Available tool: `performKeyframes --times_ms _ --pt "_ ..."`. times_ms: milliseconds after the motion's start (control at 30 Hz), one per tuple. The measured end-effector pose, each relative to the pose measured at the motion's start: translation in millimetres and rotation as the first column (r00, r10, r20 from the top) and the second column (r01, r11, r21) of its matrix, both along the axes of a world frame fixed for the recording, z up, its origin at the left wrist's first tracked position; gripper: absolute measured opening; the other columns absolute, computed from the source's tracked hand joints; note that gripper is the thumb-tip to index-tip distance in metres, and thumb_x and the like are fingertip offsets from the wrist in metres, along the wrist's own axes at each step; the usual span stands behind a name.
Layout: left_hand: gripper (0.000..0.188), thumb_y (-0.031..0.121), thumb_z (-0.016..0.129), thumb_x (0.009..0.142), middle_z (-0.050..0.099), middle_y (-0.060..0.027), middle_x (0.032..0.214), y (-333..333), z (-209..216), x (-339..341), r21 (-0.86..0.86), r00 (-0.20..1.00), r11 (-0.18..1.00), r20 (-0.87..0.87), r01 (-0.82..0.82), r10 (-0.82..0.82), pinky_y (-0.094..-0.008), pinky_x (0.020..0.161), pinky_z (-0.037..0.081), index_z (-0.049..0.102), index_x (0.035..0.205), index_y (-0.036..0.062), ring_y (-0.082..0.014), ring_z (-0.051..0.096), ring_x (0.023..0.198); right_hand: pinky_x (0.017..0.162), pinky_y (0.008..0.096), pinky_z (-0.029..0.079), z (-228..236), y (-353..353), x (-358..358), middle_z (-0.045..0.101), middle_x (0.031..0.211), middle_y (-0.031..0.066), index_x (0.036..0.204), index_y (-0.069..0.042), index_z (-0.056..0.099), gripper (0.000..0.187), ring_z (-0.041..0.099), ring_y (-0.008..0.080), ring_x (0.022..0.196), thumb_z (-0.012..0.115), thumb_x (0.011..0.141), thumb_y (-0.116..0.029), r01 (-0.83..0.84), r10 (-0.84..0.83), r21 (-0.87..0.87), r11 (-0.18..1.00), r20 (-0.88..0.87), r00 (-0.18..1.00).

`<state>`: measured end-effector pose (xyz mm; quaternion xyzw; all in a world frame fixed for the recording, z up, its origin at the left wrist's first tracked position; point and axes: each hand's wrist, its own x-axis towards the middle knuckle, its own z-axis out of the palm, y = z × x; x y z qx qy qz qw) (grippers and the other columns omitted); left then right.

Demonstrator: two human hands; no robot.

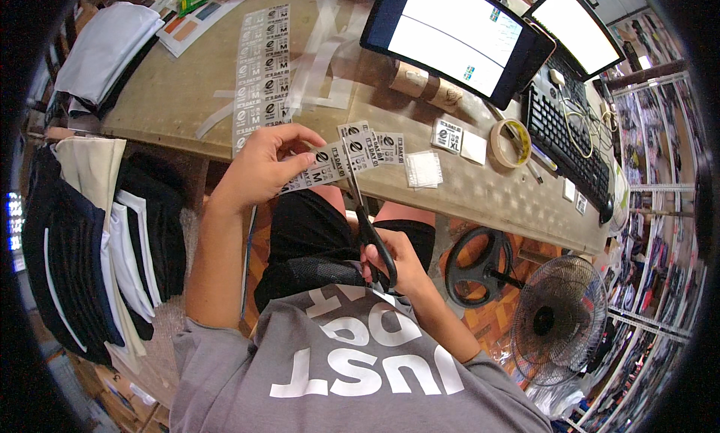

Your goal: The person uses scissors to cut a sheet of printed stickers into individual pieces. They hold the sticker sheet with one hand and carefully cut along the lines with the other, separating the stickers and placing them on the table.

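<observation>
My left hand (266, 166) is closed on a strip of grey printed labels (321, 163), pinched between thumb and fingers at the table's near edge. My right hand (399, 262) grips a pair of scissors (367, 229) by its black handles. The scissor blades point away from me and reach the strip just right of my left fingers; I cannot tell whether they are closed. Beside the blades, separate printed labels (389, 149) lie on the table edge. Longer label strips (264, 73) are spread farther back, near translucent strips (315, 50).
Small white squares (424, 169), a label stack (447, 136) and a tape roll (510, 143) lie to the right. Behind are a cardboard tube (427, 86), a screen (457, 35) and a keyboard (566, 121). Folded clothes (109, 50) stand left; a fan (559, 320) stands lower right.
</observation>
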<state>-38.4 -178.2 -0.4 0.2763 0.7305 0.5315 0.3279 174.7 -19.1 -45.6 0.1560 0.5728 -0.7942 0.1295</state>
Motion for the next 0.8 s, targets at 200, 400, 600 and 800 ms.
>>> performKeyframes --times_ms 200,400,600,800 --pt "0.019 0.004 0.062 0.081 0.062 -0.0005 0.087 -1.2 -4.6 2.4 0.037 1.0 0.999 0.011 -0.028 0.028 -0.0217 0.072 0.046 0.063 0.1 0.0 -0.0059 0.056 0.078 0.047 0.024 0.04 -1.3 -4.4 -3.3 0.053 0.058 0.0008 0.075 -0.003 0.052 0.031 0.051 0.0085 0.051 0.064 0.087 -0.029 0.001 0.0 -0.018 1.0 0.021 1.0" --pt "0.019 0.004 0.062 0.081 0.061 0.0011 0.087 0.1 1.8 4.3 0.009 1.0 1.0 -0.024 -0.017 0.018 -0.0209 0.071 0.045 0.063 0.1 0.0006 -0.0049 0.055 0.078 0.047 0.024 0.039 -3.9 -5.0 -3.7 0.052 0.058 0.0005 0.076 -0.003 0.051 0.03 0.05 0.0087 0.051 0.064 0.087 -0.028 0.018 -0.016 -0.078 0.997 0.018 1.0" --pt "0.02 0.004 0.062 0.081 0.061 0.0009 0.087 0.8 -1.5 4.2 0.024 0.999 0.999 -0.026 -0.023 0.024 -0.0211 0.071 0.045 0.063 0.101 0.0008 -0.005 0.054 0.077 0.047 0.0243 0.039 -4.1 -4.5 -4.1 0.052 0.057 0.0002 0.076 -0.003 0.051 0.03 0.05 0.0088 0.051 0.065 0.087 -0.028 0.019 -0.017 -0.067 0.998 0.03 0.999" --pt "0.02 0.004 0.061 0.082 0.063 -0.0012 0.089 0.1 -1.4 3.0 0.025 1.0 0.999 -0.009 -0.023 0.024 -0.0226 0.074 0.046 0.063 0.101 -0.0003 -0.0067 0.057 0.08 0.046 0.0239 0.041 -1.2 -3.8 -3.6 0.053 0.057 0.0001 0.075 -0.002 0.054 0.031 0.051 0.0083 0.05 0.066 0.086 -0.028 0.012 -0.012 -0.006 1.0 0.044 0.999"
